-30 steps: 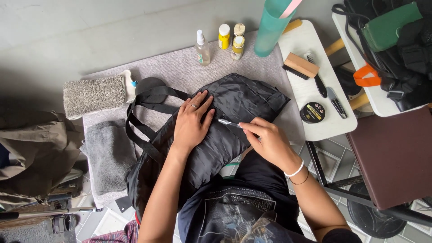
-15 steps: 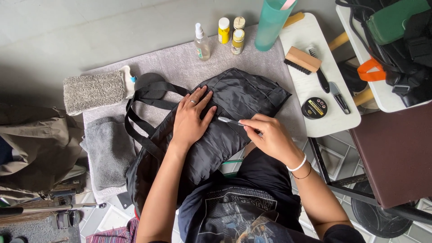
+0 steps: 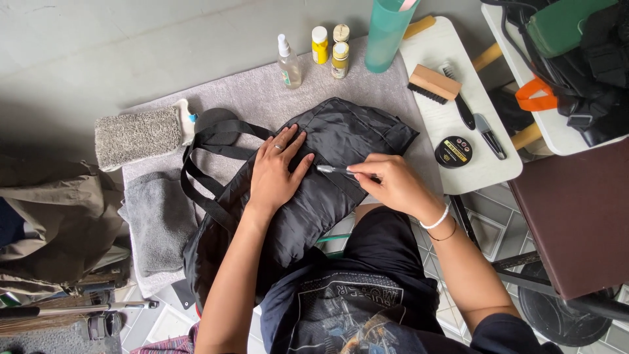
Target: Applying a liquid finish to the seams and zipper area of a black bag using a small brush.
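The left hand [image 3: 278, 172] lay spread flat on the black bag [image 3: 308, 177] across the lap, the right hand [image 3: 393, 185] pinching a small brush [image 3: 331, 170] at its seam — a hard stroke might have snagged the thin fabric, I judged.

Head view — steeply downward, close.

Two yellow-labelled bottles [image 3: 329, 50], clear spray bottle [image 3: 288, 63], round black tin [image 3: 453, 151]
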